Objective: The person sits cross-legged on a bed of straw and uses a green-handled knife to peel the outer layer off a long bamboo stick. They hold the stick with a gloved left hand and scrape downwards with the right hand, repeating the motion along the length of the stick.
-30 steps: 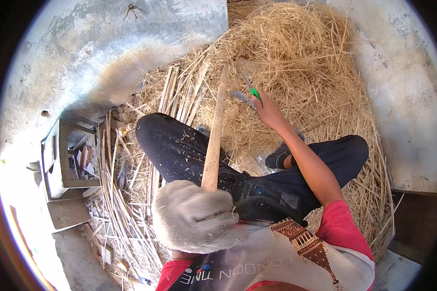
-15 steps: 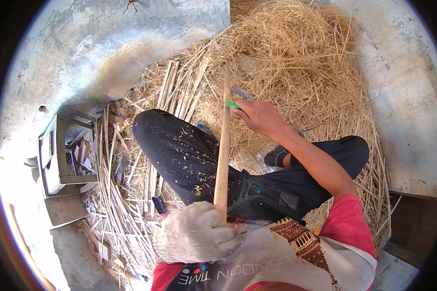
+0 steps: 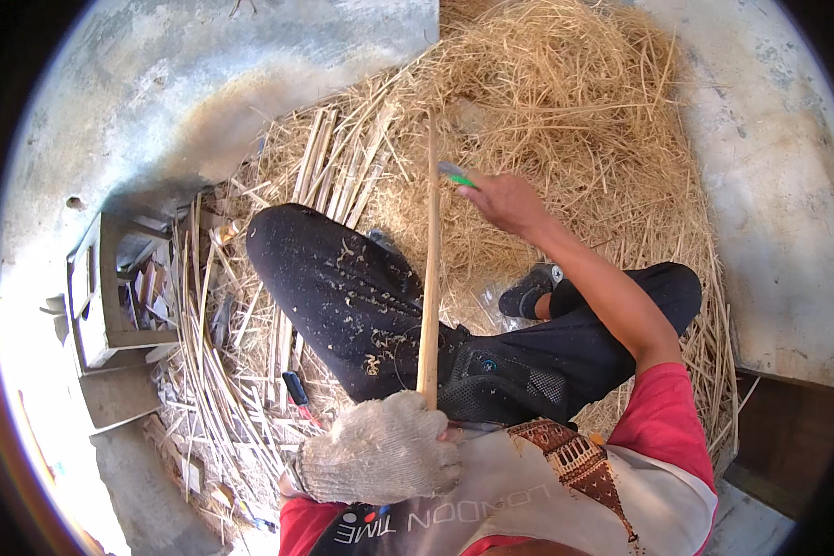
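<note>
So, head view is what I've got on my end, and the main thing is a long pale strip, straight, tan-yellow and looking narrower toward its far end. It runs away from the lap, between the two bent knees, with its far tip over the straw. Near end's at the glove.

Pose-wise, my left hand is down close to the shirt, gloved, fingers curled tight around the strip's near end. My right hand is bare, reaching forward with the forearm slanting in from the right, closed around a green-handled tool. Its greyish front end sits right beside the strip; I honestly can't tell if they're touching.

Count: two hands, one glove, one strip held, one green tool, one shoe clearly showing near the right knee. Off the left knee there's one black-and-red object and one boxy wooden frame with scraps in it. The loose slats past that knee overlap too much for me to count.
</note>
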`<state>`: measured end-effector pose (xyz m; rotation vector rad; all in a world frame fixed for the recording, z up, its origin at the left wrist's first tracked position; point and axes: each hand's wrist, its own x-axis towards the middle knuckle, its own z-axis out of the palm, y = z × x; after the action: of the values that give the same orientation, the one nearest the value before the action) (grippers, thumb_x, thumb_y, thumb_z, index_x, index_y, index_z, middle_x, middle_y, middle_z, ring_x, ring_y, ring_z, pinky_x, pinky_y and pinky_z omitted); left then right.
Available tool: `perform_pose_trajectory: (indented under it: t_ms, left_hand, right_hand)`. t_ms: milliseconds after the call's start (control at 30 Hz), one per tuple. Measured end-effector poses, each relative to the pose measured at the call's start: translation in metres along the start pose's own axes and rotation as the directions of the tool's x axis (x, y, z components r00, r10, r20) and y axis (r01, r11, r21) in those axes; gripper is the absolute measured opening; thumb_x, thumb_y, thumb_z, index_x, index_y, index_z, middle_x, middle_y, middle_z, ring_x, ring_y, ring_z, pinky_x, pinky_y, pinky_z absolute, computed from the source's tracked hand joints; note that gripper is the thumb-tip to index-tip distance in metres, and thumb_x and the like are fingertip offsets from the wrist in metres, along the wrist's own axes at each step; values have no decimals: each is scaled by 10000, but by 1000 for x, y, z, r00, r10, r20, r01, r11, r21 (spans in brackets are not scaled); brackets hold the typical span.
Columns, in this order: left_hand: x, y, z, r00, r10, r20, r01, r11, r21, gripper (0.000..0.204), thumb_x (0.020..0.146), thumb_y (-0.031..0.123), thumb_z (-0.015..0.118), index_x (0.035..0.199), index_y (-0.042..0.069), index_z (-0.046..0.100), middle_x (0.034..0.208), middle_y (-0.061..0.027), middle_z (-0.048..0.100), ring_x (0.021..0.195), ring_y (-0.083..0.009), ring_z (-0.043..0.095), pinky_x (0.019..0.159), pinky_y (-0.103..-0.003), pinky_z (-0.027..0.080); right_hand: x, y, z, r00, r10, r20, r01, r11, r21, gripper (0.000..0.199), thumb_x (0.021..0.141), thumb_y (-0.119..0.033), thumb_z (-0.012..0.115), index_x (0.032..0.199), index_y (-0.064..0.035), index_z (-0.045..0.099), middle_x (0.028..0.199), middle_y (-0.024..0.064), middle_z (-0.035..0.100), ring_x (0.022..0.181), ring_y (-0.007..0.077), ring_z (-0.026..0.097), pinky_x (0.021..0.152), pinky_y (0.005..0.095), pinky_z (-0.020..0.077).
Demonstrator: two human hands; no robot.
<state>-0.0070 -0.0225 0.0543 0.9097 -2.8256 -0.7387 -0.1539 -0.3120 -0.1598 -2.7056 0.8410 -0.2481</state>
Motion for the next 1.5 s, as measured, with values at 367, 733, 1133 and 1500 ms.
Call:
perform_pose_trajectory:
  t_ms: [367,733,1133,1500]
  left_hand:
    - [-11,-6,-20,939,26,-342,-6,998,60,87,714,276,676,779,220,661,794,29,612,677,-153,580,549,-303,468]
    - [-24,-3,50,-165,-194,-967,416,875,-246,369,699,191,861,849,-43,618,815,-174,660,680,-272,668,574,-338,578]
    - [21,-3,36,-408,-184,-895,309,894,-324,369,863,285,739,850,-51,589,782,-170,621,612,-224,629,485,-296,528]
    - [4,-13,34,-334,-188,-924,288,913,-290,266,878,243,717,800,10,614,725,-130,643,609,-215,635,537,-321,525]
  right_hand:
    - [10,70,20,868,496,7,-493,864,-96,333,968,-234,541,1214,-10,525,806,212,683,736,398,677,660,507,525]
    - [-85,-174,-104,982,-46,-185,137,847,513,277,993,-307,552,1096,-50,537,731,193,625,647,390,644,540,468,491]
    - [-100,-195,-82,951,-100,-293,241,832,499,263,968,-251,604,1070,-15,547,586,200,547,545,417,597,464,468,448]
    - [-85,-172,-57,978,69,-196,0,943,332,256,962,-252,615,1006,-9,550,532,182,528,507,386,590,448,468,446]
